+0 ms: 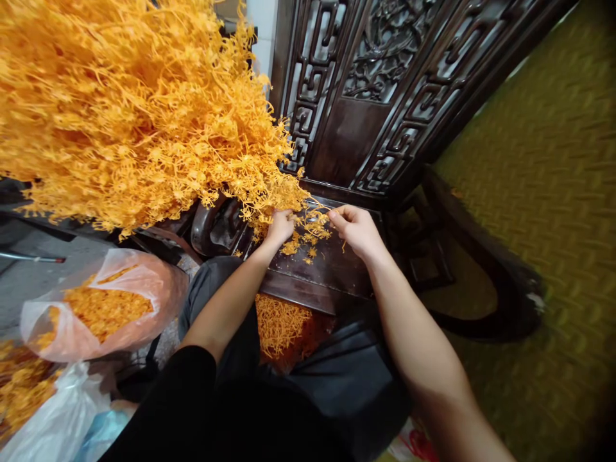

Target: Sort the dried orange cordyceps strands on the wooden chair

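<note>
Two grips are clamped: your right hand (pixel 355 230) pinches a thin orange strand (pixel 318 203), and your left hand (pixel 282 228) is closed on the tip of the orange bundle (pixel 144 128), presumably to steady it. The strand runs left from your right grip; the bundle spreads away beyond your left grip, and loose bits (pixel 310 239) lie on the dark seat (pixel 332 269) between both hands.
</note>
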A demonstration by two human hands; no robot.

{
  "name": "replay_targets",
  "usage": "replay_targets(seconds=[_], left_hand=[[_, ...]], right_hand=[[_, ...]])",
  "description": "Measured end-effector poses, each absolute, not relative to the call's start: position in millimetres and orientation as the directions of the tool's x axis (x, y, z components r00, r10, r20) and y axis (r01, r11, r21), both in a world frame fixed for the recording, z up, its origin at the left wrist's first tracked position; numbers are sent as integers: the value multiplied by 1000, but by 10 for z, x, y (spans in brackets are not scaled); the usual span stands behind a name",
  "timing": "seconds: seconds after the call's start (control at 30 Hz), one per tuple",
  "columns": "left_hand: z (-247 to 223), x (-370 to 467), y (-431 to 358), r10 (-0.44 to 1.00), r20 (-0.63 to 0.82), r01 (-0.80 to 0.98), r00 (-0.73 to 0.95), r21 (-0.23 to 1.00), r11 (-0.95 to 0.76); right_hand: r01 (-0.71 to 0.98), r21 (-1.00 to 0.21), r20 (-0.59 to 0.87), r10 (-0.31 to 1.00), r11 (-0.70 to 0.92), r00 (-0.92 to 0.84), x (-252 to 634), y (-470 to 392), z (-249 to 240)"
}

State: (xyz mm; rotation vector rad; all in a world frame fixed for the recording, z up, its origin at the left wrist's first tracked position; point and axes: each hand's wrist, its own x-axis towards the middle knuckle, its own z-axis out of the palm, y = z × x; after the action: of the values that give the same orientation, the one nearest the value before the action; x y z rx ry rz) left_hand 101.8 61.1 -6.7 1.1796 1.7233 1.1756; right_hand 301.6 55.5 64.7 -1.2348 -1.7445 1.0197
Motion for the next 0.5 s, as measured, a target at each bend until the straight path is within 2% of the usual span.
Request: replay_targets(seconds=[0.1,0.17,0.27,0.33,0.5], left_hand=[[64,953,504,949,-86,331,-302,924,189],[173,915,397,970,-51,348,-239,928,134],[315,915,249,997,77,213,-17,974,-71],[367,963,192,988,142,89,60,985,-147],[332,1103,190,986,167,94,12,981,-168]], right_hand=[[359,-910,121,962,207,-246,3048,543,677],[343,-916,125,961,206,-245,3058,538,689],[314,-928,114,956,200,-271,3039,537,685],[292,-938,100,952,187,-289,3008,532,674],[211,-965,78,941,154,-330,2904,488,658]])
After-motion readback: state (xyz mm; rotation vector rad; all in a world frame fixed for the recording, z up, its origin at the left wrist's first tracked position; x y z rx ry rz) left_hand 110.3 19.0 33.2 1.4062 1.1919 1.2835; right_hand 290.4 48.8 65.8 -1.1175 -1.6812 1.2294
